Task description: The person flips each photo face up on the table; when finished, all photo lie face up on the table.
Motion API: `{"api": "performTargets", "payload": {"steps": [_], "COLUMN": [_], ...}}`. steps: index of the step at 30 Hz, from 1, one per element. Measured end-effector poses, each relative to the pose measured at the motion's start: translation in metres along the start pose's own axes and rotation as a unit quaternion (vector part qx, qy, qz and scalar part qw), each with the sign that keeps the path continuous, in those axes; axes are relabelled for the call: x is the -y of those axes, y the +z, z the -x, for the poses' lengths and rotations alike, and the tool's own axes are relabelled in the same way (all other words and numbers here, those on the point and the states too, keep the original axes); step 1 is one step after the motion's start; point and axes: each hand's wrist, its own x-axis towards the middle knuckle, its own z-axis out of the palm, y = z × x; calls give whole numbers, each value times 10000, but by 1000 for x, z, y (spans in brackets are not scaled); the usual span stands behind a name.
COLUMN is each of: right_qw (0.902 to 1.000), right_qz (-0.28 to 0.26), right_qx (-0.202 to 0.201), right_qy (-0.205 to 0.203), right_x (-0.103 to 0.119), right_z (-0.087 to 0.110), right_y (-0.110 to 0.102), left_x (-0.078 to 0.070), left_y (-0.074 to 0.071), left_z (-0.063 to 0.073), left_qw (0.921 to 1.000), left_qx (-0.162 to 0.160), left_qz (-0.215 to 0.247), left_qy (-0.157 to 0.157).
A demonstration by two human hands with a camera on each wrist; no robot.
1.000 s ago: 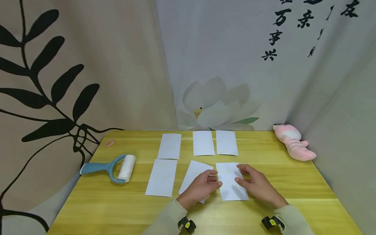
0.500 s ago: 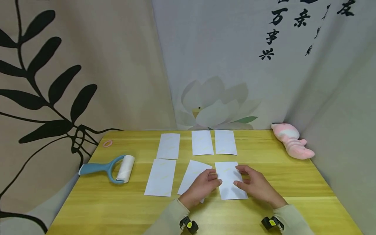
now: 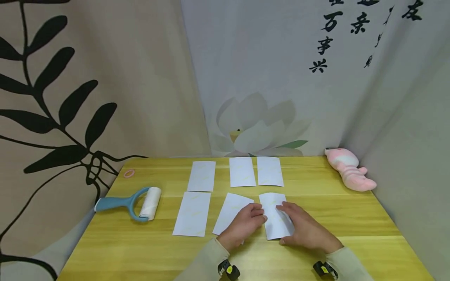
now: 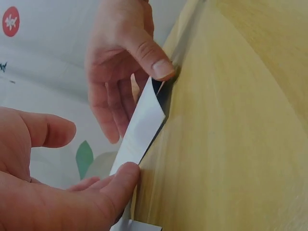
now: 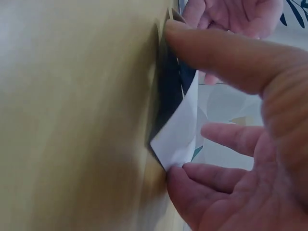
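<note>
A white paper card (image 3: 275, 224) with faint yellow marks lies at the front right of two rows of such cards. My right hand (image 3: 306, 228) grips it along its right side, fingers at the far part and thumb at the near corner. The card (image 5: 180, 132) bows upward there, and the right wrist view shows its dark underside (image 5: 168, 91). My left hand (image 3: 242, 224) rests at the card's left edge with the thumb tip right at it, its fingers loosely bent. Under the left hand, a tilted card (image 3: 230, 210) is partly hidden.
Several more white cards, such as the front left card (image 3: 191, 214), lie face down on the wooden table (image 3: 140, 249). A blue lint roller (image 3: 121, 202) and a pink ring (image 3: 129, 173) are at the left. A pink plush toy (image 3: 351, 169) lies at the back right.
My right hand has lowered and spread along the card's right side, its thumb moving to the near corner. The card, flat before, is now bent up. The left hand has barely moved.
</note>
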Motion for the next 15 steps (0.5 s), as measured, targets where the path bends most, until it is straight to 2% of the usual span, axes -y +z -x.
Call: {"api": "performTargets", "payload": {"steps": [6,8,10,15], "right_qw": [9998,9997,9997,9998], "right_qz": [5,-9,-9,-45], "right_qx": [42,53,50,50], "right_qy": [206,231,224,195], "right_x": [0,0,1,1], "right_z": [0,0,0,1], "right_y": [-2,-3,-3,-2], "left_x": [-4,-4,-3,2], "left_y": [0,1,4,15], "left_z": [-3,-4,-5,-9], "left_qw": [9967,9959,9967,9975], "left_qx": [-197,-322,-436,-483], "left_qz": [-756,-809,-663,505], "left_qy": [217,241,181,-119]}}
